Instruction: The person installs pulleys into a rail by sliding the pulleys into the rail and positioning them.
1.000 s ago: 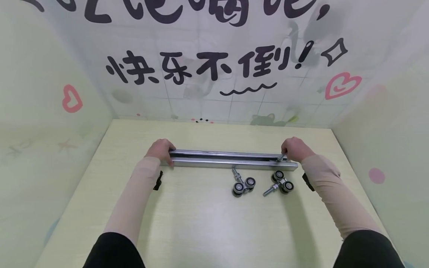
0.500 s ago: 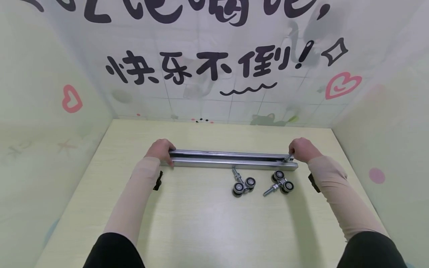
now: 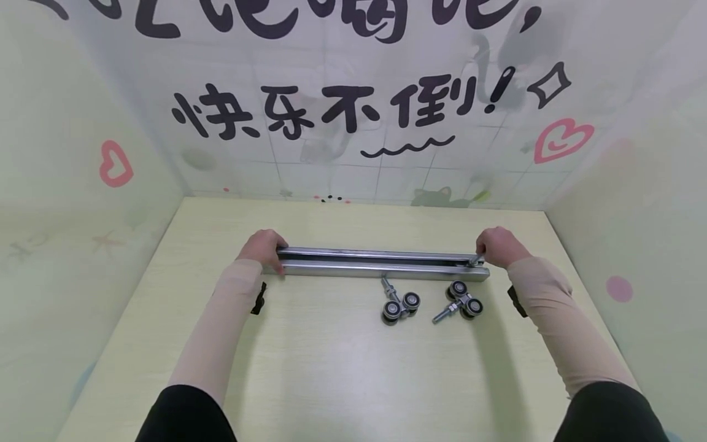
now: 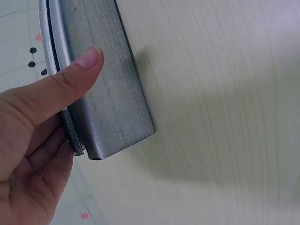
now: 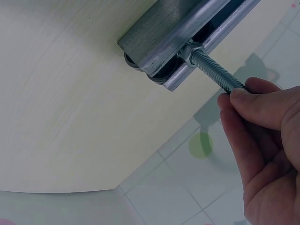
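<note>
A steel channel rail point(image 3: 381, 271) lies across the table, its slot facing up. My left hand point(image 3: 263, 248) grips its left end; in the left wrist view the thumb presses the side wall and the fingers curl behind. At the right end, my right hand point(image 3: 501, 247) pinches the threaded bolt point(image 5: 213, 68) of a roller trolley between thumb and fingertips. That bolt stands out of the slot, a nut at its base. The trolley's wheels point(image 5: 161, 77) sit inside the rail and show partly at its open end.
Two more roller trolleys lie on the table in front of the rail: one point(image 3: 391, 309) has its bolt pointing at the rail, the other point(image 3: 471, 307) has its bolt towards the front left. A printed wall covering point(image 3: 326, 166) rises behind the table point(image 3: 331, 368).
My right hand has slid the trolley a short way right along the rail to its end, then stayed there. The left hand keeps its hold on the rail.
</note>
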{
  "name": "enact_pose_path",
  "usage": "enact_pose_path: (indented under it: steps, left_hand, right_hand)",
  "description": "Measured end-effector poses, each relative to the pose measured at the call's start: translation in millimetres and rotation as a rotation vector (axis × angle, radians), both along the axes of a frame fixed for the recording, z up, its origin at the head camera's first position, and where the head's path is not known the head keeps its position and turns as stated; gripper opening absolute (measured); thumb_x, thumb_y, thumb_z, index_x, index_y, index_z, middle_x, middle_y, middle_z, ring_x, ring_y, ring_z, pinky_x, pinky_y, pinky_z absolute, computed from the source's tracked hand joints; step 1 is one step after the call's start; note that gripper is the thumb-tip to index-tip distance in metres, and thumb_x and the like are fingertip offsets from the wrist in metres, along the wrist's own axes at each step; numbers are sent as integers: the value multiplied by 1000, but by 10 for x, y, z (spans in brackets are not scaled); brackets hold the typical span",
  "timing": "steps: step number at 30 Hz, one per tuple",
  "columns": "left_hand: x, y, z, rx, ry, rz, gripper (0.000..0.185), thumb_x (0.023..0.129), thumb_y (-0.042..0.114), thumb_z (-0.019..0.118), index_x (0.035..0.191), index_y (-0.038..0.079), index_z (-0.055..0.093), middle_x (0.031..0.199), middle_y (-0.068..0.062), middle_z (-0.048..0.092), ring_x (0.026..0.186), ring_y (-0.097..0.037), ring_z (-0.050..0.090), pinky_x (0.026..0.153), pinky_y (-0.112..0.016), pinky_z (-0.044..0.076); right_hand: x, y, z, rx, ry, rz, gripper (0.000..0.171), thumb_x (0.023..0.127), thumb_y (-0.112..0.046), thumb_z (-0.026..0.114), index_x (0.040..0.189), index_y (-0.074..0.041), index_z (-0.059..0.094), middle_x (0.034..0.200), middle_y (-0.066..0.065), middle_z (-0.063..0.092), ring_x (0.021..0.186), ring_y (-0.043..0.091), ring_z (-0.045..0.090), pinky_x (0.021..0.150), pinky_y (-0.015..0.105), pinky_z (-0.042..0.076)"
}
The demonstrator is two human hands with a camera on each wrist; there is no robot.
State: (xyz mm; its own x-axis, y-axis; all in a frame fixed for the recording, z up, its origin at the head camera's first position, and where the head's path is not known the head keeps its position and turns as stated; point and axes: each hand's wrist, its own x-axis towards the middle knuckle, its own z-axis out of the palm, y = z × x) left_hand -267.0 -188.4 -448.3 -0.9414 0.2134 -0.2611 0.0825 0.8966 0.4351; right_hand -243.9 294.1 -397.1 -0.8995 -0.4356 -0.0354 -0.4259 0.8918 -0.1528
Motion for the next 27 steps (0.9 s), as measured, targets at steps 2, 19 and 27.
enact_pose_path:
  steps: [2,19,27]
  left_hand:
    - [5,-7,7,3,0,0,66,49,5,87,111,-3,62,115,-20,59,105,-32,53,95,-46,41]
    - [4,-34,-9,16,-10,22,67,47,5,87,109,-1,63,114,-18,60,103,-31,54,95,-44,42]
    - [9,-18,0,23,-15,20,65,48,5,86,108,0,64,110,-17,62,98,-29,55,92,-43,44]
  right_hand:
    - [-2,-9,9,2,3,10,21,62,16,53,60,-2,64,60,4,60,56,17,51,54,36,48]
    - [-156,-303,140,128,-140,126,21,67,8,62,87,3,66,89,16,66,84,33,60,73,44,51]
    - [-226,-662,-76,122,-284,84,54,68,-11,74,116,7,55,116,23,57,109,41,49,94,47,41]
